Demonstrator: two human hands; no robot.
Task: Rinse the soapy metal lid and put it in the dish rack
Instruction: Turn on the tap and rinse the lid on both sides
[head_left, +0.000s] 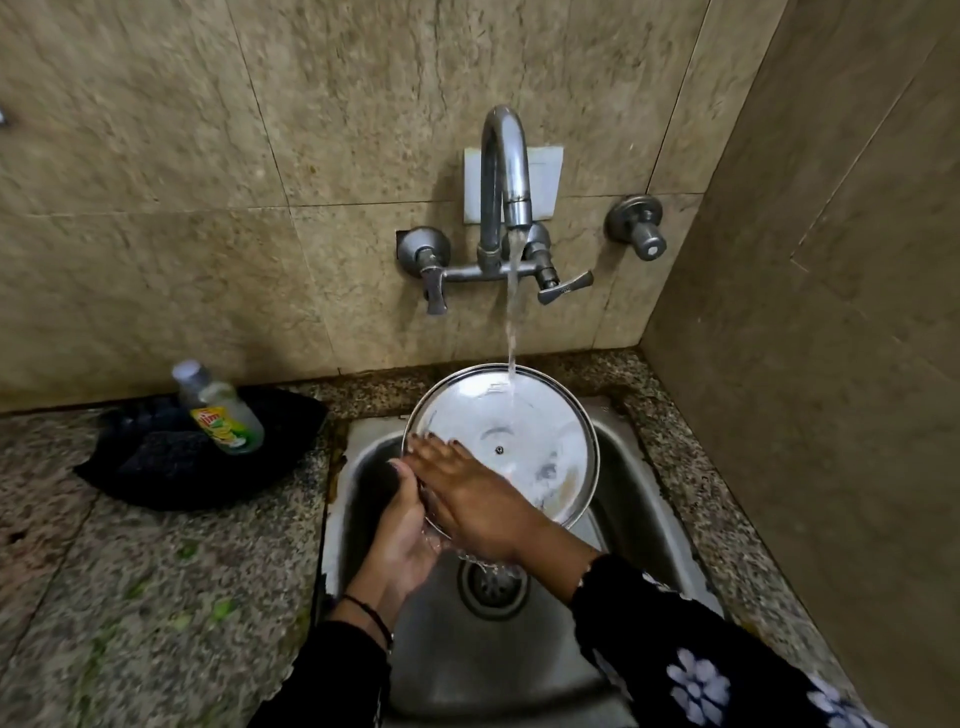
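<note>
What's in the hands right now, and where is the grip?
The round shiny metal lid, held by the left hand at its lower-left rim; the right hand lies flat on its face.

Metal lid (524, 431): polished steel, mirror-bright, wet and glossy under the running water.
Sink (639, 499): brushed stainless steel, dull sheen, smooth; drain ring (491, 590) of the same metal, ribbed.
Faucet (504, 171): chromed metal, smooth, shine dulled by spotting; lever handles (563, 288) and wall valve (636, 223) likewise.
Desk (130, 571): speckled granite, polished but worn, grey-brown grain.
Wall tiles (208, 156): beige stone or ceramic, mottled, satin finish.
Dish soap bottle (223, 410): clear glossy plastic with a printed paper or film label.
Cloth (156, 457): black fabric, matt, coarse and nubbly.
Sleeves (691, 654): dark soft printed fabric, matt.
</note>
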